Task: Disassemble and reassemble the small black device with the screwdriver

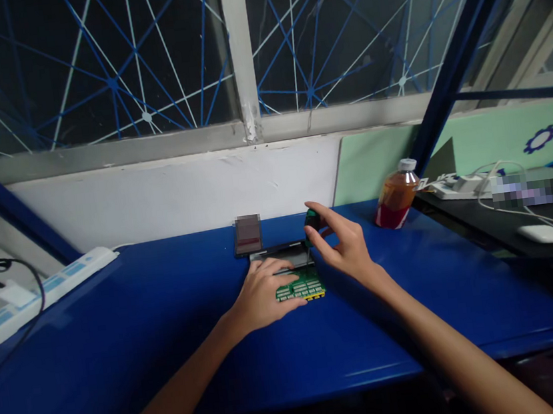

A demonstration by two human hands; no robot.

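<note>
Blue surface (pixel 143 311) below a window (pixel 167 52) | circuit board (pixel 301 290) at the middle | left hand (pixel 262 295) spread wide across its left side | right hand (pixel 342 239) pinching a screwdriver (pixel 312 221), pointing down, contact unclear | bottle (pixel 396 195) far right, power strip (pixel 64 281) left

Head-worn view, forward and down over hands (pixel 260 297) and desk (pixel 166 294)

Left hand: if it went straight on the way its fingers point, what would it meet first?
Probably the screwdriver-like tool in the right hand, which is roughly in line ahead of the left hand; depth is hard to judge here.
</note>
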